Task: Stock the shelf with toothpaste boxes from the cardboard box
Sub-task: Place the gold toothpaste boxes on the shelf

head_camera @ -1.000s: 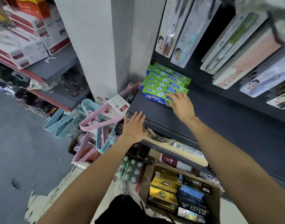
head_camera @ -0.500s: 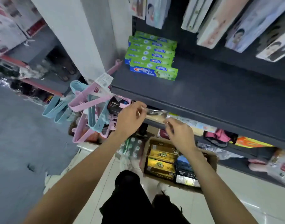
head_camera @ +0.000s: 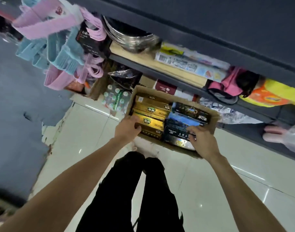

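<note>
Both arms reach down into the open brown cardboard box (head_camera: 214, 122) on the white tiled floor (head_camera: 227, 181). The left hand (head_camera: 127, 129) curls its grip around a gold toothpaste box (head_camera: 151, 123). The right hand (head_camera: 203, 142) pinches a dark blue-black toothpaste box (head_camera: 177, 131) beside it

The left hand (head_camera: 128, 129) covers a gold toothpaste box's (head_camera: 151, 124) near end; the right hand (head_camera: 202, 141) hides its fingertips; hangers (head_camera: 48, 29) blur at the top edge.

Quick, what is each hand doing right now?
Left hand: fingers curled round the end of a gold box.
Right hand: fingers curled at the dark boxes; a grip cannot be told.
</note>
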